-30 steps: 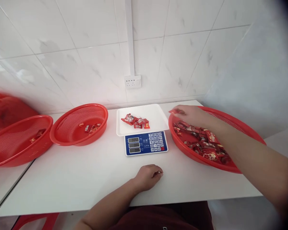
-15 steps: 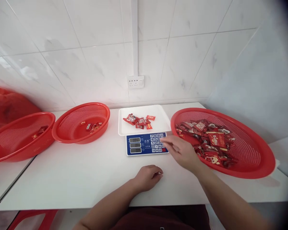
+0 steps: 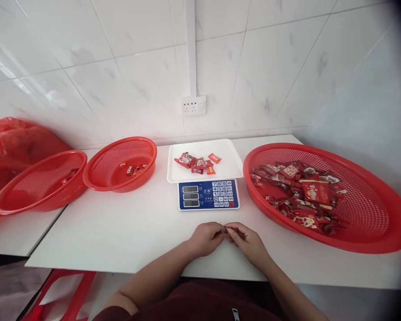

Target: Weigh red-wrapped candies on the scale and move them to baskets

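White table (image 3: 120, 232), glossy, set against a white marble-tiled wall (image 3: 127, 76); socket (image 3: 194, 106) under a vertical conduit. Left hand (image 3: 205, 238) and right hand (image 3: 247, 243) rest together on the table's near edge, fingertips touching, loosely curled, holding nothing visible. Just beyond them sits the scale (image 3: 209, 194), its white tray (image 3: 227, 167) bearing several red candies (image 3: 197, 162). Big red basket (image 3: 370, 223) of candies to the right; two smaller baskets (image 3: 120, 178) left, few candies inside.

Bare forearms, left hand (image 3: 205, 238), right hand (image 3: 249, 243) — dark maroon garment, no sleeves showing
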`<state>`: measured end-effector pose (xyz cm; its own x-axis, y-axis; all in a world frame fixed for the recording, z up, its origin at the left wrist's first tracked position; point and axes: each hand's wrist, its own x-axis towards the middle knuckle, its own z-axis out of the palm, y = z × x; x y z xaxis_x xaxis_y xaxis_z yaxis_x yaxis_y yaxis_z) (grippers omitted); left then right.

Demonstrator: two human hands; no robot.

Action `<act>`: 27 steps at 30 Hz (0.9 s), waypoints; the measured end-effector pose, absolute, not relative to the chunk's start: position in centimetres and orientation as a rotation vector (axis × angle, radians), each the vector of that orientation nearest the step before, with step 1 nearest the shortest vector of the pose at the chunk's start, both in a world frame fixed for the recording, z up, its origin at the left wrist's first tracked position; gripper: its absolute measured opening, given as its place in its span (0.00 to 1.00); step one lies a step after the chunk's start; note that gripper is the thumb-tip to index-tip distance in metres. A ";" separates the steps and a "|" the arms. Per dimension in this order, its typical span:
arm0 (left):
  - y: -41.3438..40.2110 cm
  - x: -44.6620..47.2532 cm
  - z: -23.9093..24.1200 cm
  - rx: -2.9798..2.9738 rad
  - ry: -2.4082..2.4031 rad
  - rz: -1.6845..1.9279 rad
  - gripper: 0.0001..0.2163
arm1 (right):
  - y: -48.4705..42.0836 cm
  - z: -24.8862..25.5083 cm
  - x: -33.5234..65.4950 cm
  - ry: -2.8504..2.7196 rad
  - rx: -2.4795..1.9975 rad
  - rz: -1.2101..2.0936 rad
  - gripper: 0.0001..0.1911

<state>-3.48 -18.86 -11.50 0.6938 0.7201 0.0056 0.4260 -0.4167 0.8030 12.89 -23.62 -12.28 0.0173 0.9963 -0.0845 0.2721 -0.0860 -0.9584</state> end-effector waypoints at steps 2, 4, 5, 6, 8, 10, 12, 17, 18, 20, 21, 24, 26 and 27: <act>-19.0 -3.7 -11.3 2.004 0.885 0.469 0.09 | -23.6 -12.6 12.8 -1.383 -1.492 1.085 0.14; -18.7 -4.4 -10.4 1.949 0.908 0.518 0.08 | -23.7 -12.8 12.8 -1.411 -1.511 1.061 0.13; -18.3 -4.9 -9.7 1.941 0.937 0.572 0.08 | -23.8 -13.0 12.8 -1.422 -1.522 1.057 0.13; -17.6 -5.4 -8.9 1.950 0.978 0.647 0.08 | -23.8 -13.1 12.8 -1.431 -1.531 1.057 0.13; -15.7 -6.7 -6.9 2.009 1.090 0.840 0.08 | -24.0 -13.2 12.8 -1.438 -1.546 1.061 0.14; -13.2 -8.0 -4.8 2.115 1.205 1.001 0.08 | -24.0 -13.3 12.9 -1.441 -1.546 1.062 0.14; -10.3 -8.9 -3.2 2.291 1.291 1.039 0.09 | -24.0 -13.3 12.9 -1.450 -1.534 1.059 0.13; -4.7 -9.2 -1.9 2.568 1.402 0.749 0.26 | -24.0 -13.3 13.0 -1.463 -1.514 1.036 0.13; -4.1 -9.0 -2.0 2.577 1.404 0.684 0.28 | -24.0 -13.3 13.0 -1.462 -1.511 1.034 0.13; -3.1 -8.4 -2.1 2.595 1.390 0.584 0.31 | -24.0 -13.2 12.9 -1.462 -1.505 1.036 0.13; -2.8 -8.0 -2.1 2.601 1.383 0.556 0.31 | -24.1 -13.2 12.9 -1.464 -1.500 1.039 0.13; -2.1 -6.8 -2.1 2.604 1.396 0.528 0.27 | -24.1 -13.2 12.9 -1.474 -1.489 1.043 0.12; -1.8 -6.1 -1.9 2.603 1.455 0.533 0.22 | -24.2 -13.1 12.9 -1.485 -1.491 1.036 0.12; -1.6 -5.8 -1.9 2.603 1.500 0.537 0.20 | -24.2 -13.1 12.9 -1.488 -1.494 1.033 0.12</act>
